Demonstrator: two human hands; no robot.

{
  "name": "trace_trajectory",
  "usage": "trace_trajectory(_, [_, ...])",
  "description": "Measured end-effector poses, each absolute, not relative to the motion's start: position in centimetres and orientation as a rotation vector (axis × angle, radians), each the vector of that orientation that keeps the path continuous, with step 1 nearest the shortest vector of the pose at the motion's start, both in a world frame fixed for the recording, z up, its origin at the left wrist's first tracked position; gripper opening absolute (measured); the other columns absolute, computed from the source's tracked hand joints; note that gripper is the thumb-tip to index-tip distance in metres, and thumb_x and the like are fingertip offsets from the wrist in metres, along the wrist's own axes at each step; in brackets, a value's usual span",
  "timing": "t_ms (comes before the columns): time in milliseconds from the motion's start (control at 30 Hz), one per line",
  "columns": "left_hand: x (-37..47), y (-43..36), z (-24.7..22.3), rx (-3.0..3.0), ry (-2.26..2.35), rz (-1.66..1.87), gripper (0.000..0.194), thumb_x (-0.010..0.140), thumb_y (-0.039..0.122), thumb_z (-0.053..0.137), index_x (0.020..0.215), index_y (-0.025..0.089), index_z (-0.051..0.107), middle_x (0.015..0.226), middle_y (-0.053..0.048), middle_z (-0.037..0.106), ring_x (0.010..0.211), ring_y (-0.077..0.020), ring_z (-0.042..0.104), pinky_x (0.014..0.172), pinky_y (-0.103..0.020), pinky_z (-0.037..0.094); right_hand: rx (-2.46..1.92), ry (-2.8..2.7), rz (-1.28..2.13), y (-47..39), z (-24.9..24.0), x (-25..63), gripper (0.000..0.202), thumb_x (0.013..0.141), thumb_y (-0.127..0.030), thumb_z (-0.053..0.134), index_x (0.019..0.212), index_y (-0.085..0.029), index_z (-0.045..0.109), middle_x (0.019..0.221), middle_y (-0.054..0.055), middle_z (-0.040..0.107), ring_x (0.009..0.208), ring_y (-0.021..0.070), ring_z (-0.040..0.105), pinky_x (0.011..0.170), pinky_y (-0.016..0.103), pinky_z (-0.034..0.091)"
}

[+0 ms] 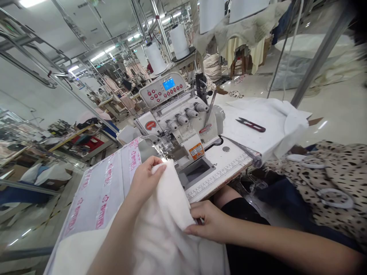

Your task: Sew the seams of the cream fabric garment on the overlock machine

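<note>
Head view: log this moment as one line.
left hand: holds white cloth near sewing machine | right hand: holds cloth's edge | display: lit | snips: lying right of machine

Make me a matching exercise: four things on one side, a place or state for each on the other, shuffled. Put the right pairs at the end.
Things
1. Snips
2. Display screen
3. Left hand
4. Right hand

Places and states
A. Holding the white fabric at the table's near edge
B. Lit blue
C. Holding the same fabric up close to the sewing machine's stitching parts
D. Lying on white material to the right of the machine

Right pairs: 1-D, 2-B, 3-C, 4-A
</note>
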State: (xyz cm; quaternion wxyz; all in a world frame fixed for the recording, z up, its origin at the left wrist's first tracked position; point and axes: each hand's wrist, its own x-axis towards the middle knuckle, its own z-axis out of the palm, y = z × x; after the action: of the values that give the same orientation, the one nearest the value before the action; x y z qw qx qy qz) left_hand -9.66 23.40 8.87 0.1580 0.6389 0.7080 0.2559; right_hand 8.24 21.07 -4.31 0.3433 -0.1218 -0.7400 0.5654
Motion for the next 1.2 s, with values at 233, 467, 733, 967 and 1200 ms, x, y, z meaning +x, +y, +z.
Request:
trace_trajectory(233, [-9.4,24.1,9.1,1.933,2.149,0.658,0.025,0.076,0.038,0.048,0.092,0.02,0.055,0.094,-0.002,0.057,0.084,-0.0201,0.051,0.072,-0.03,0.037,-0.474,-2.182,1.362,21.5,-2.8,9.1,0.035,0.075,-0.026,0.062,0.052,-0.014,0.038,0.055,-0.003,0.041,0.053,0.0084,0.04,0.05,0.02,0.027])
trace_trajectory(467, [-9.3,24.2,9.2,1.867,2.125,0.64,0.017,0.075,0.034,0.048,0.081,0.019,0.053,0.081,0.001,0.057,0.073,-0.017,0.05,0.066,-0.028,0.035,-0.75,-1.988,1.141,27.6,3.4,9.9,0.018,0.083,-0.027,0.052,0.096,-0.016,0.057,0.064,-0.003,0.056,0.054,0.009,0.048,0.052,0.019,0.032])
trace_trajectory(733, [-9.3,24.6,8.9,1.92,2.065,0.718,0.017,0.074,0.034,0.049,0.079,0.019,0.054,0.08,0.0,0.057,0.073,-0.0168,0.05,0.065,-0.027,0.034,-0.73,-1.996,1.145,32.4,4.5,6.3,0.01,0.075,-0.021,0.06,0.078,-0.012,0.06,0.055,-0.005,0.05,0.05,0.0066,0.043,0.048,0.018,0.029])
trace_trajectory(967, [-9.2,24.5,8.9,1.912,2.107,0.789,0.017,0.077,0.032,0.046,0.081,0.019,0.055,0.082,0.0,0.059,0.073,-0.0168,0.051,0.064,-0.027,0.034,-0.791,-2.069,1.081,32.7,5.0,5.7,0.005,0.073,-0.015,0.056,0.07,-0.012,0.059,0.055,-0.004,0.053,0.05,0.0071,0.046,0.047,0.018,0.029])
trace_trajectory(1200, [-9.3,26.1,8.8,1.838,2.257,0.756,0.007,0.071,0.024,0.049,0.075,0.018,0.051,0.072,0.001,0.056,0.064,-0.0168,0.051,0.059,-0.026,0.033,-0.952,-2.093,0.812,32.3,5.2,5.1,0.006,0.076,-0.016,0.052,0.072,-0.014,0.057,0.06,-0.001,0.056,0.055,0.0105,0.047,0.049,0.021,0.026])
